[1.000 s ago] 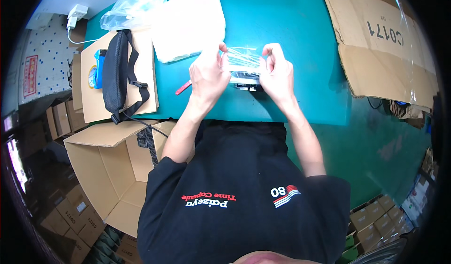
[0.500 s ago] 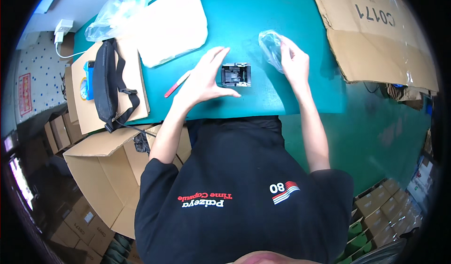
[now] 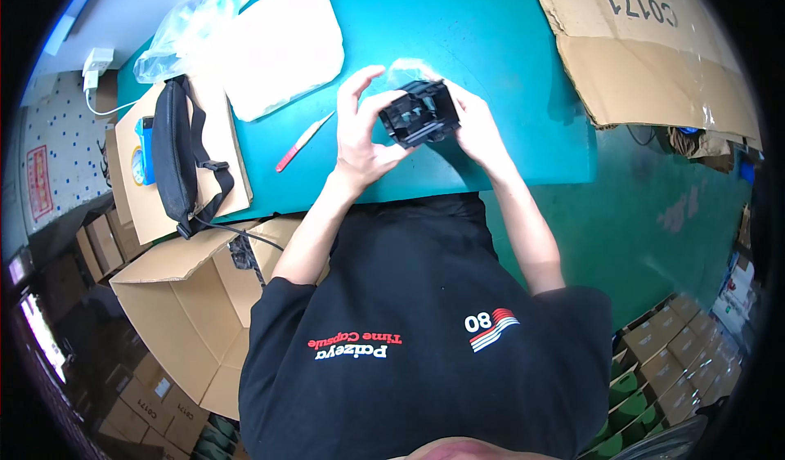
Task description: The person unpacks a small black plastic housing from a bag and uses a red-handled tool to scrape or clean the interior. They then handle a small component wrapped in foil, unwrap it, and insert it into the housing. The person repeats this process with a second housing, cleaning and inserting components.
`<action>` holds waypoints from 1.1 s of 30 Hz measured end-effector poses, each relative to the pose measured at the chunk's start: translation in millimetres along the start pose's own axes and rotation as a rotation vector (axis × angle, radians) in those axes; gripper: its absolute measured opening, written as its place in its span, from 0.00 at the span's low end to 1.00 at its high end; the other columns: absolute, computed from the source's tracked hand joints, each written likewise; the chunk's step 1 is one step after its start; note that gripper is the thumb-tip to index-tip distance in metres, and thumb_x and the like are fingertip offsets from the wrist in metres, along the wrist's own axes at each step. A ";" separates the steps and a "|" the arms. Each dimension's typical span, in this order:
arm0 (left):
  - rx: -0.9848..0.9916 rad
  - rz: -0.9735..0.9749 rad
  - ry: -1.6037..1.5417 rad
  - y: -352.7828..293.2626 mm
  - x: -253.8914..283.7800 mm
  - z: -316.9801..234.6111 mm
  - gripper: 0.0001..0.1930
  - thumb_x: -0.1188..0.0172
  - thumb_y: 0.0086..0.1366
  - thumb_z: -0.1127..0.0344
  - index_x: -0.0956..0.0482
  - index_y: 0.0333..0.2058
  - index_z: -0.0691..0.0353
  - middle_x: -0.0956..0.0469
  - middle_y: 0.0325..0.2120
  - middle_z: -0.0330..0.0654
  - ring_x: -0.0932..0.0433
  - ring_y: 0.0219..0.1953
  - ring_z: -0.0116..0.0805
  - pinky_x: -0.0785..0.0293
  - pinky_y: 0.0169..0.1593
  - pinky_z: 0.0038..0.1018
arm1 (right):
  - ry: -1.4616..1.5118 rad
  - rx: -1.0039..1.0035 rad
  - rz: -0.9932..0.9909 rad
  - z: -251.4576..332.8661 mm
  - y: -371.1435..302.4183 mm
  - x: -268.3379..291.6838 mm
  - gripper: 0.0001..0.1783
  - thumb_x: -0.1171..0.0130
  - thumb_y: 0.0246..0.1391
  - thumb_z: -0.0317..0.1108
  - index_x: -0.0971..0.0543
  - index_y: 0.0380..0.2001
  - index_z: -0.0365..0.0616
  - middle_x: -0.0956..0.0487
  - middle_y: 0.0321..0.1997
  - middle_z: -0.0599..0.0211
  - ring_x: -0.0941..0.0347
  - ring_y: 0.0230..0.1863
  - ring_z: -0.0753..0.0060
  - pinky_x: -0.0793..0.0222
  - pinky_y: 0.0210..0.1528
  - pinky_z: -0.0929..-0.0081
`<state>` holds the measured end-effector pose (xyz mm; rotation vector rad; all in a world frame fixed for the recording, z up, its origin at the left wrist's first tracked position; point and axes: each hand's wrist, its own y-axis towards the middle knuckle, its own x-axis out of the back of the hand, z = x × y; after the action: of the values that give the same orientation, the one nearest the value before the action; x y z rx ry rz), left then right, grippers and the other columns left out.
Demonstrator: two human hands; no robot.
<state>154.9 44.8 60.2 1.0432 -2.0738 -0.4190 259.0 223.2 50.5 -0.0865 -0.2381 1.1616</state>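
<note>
A black, open box-shaped plastic part [image 3: 420,115] is tilted up off the green table between my hands. My left hand [image 3: 358,137] grips its left side, thumb low and fingers at the upper edge. Close against the right side is my right hand [image 3: 474,129], its fingertips partly hidden behind the part. A clear plastic bag [image 3: 405,69] shows just beyond the part, at my right fingertips. To the left of my left hand, a red-handled craft knife [image 3: 302,143] lies on the table.
A white bag [image 3: 286,51] and a clear plastic bag [image 3: 184,39] lie at the far left. Nearer, a black waist pouch [image 3: 178,157] rests on cardboard. A large cardboard box [image 3: 646,67] occupies the right side, and an open carton [image 3: 184,313] stands below the table's left edge.
The black part has been lifted from the table and tilted, with my left hand now gripping it. My right hand has moved left with the clear bag, up to the part.
</note>
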 end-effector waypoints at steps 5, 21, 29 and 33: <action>0.091 0.195 -0.131 -7.4 1.6 11.2 0.31 0.24 0.43 0.73 0.26 0.49 0.63 0.32 0.63 0.58 0.31 0.64 0.57 0.27 0.62 0.45 | -0.049 -0.078 0.003 12.1 -9.6 2.7 0.22 0.54 0.72 0.42 0.25 0.64 0.51 0.18 0.33 0.61 0.22 0.32 0.73 0.25 0.37 0.68; 0.140 -0.116 0.292 -2.1 -4.1 -4.0 0.35 0.22 0.35 0.67 0.23 0.47 0.60 0.30 0.40 0.49 0.29 0.44 0.49 0.29 0.47 0.40 | -0.441 0.347 -0.233 23.6 -40.3 -54.3 0.10 0.42 0.52 0.24 0.28 0.38 0.42 0.27 0.35 0.56 0.23 0.37 0.51 0.26 0.36 0.59; 0.178 -0.169 0.145 -5.1 -15.3 0.0 0.37 0.16 0.38 0.56 0.23 0.47 0.61 0.31 0.39 0.47 0.29 0.42 0.45 0.29 0.44 0.37 | -0.154 0.327 -0.198 -4.4 -27.8 -63.1 0.22 0.31 0.46 0.28 0.33 0.41 0.38 0.27 0.37 0.55 0.24 0.34 0.60 0.27 0.35 0.66; 0.160 0.004 0.020 -7.0 -0.4 6.3 0.21 0.28 0.56 0.67 0.19 0.49 0.64 0.27 0.34 0.45 0.26 0.36 0.41 0.27 0.39 0.34 | 0.045 0.210 -0.207 -5.0 -33.2 -57.3 0.20 0.30 0.51 0.32 0.32 0.38 0.38 0.26 0.33 0.60 0.25 0.33 0.70 0.28 0.34 0.69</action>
<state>154.1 40.6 51.9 1.1309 -2.1179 -0.2425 268.4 157.9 43.9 0.0950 -0.0821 0.9712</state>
